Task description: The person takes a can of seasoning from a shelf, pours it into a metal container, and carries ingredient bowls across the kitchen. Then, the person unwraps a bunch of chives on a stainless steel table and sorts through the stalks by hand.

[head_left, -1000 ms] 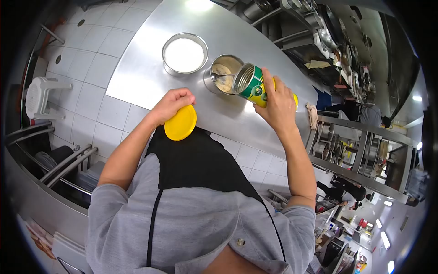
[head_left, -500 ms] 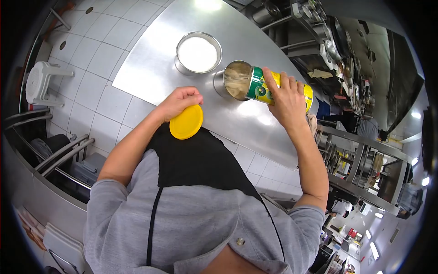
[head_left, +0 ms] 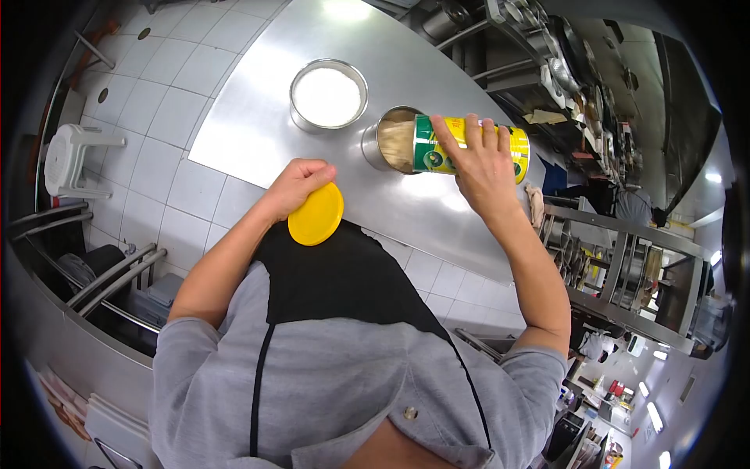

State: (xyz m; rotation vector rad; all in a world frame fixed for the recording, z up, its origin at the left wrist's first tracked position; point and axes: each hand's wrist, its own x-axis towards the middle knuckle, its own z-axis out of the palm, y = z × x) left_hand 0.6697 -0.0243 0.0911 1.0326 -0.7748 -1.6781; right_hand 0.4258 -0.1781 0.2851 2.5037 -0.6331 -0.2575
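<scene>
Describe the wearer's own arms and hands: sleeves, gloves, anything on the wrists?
Left hand and right hand both ungloved, no watch, bracelet or ring visible. Left sleeve and right sleeve are short, plain heather grey, soft-looking fabric, ending near the elbows. Bare below that. No markings visible on either sleeve.

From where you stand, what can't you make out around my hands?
Head view throughout:
Inside of the can: hidden by its wall.
Label's small print: too small, partly under the right hand.
Yellow lid, far side: turned away.
Floors of both pots: under their contents.
</scene>
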